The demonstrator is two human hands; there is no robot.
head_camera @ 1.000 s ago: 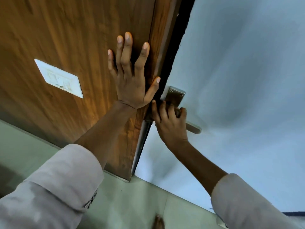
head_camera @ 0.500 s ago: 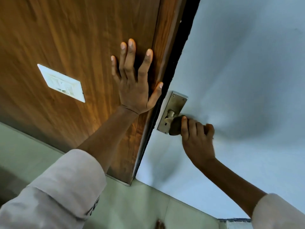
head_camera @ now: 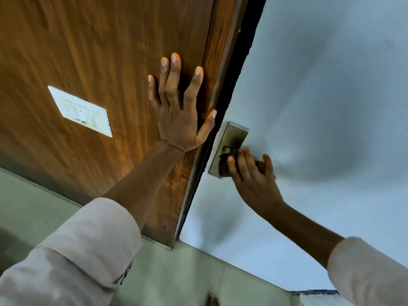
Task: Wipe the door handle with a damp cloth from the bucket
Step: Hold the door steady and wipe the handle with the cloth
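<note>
Head view: looking up along the door, both arms in shot, white sleeves at the bottom corners.

Left hand [head_camera: 177, 117]: flat and open with fingers spread on the wooden panel [head_camera: 99, 62] just beside the door edge — same bracing spot as a second ago, it hasn't budged.

Right hand [head_camera: 254, 177]: curled around the door handle [head_camera: 224, 167], and it's slid back in toward the metal backplate [head_camera: 229, 142]. Half a second ago it sat further out along the lever, and a second ago it was right up at the plate, so it's going back and forth.

Cloth [head_camera: 260, 165]: honestly hard to spot — there's a brownish wad showing between the fingers and thumb, which I'd guess is it, but it's blurred and mostly covered.

Handle: sticking out from the pale door face [head_camera: 320, 107], nearly all hidden under the right hand; only the neck near the plate shows.

What it means: looks like mid-wipe, strokes running the length of the lever — the base is getting its pass now.

Bucket: not in shot.

Other bits: white switch plate [head_camera: 80, 111] on the wood, well away from the action.
</note>
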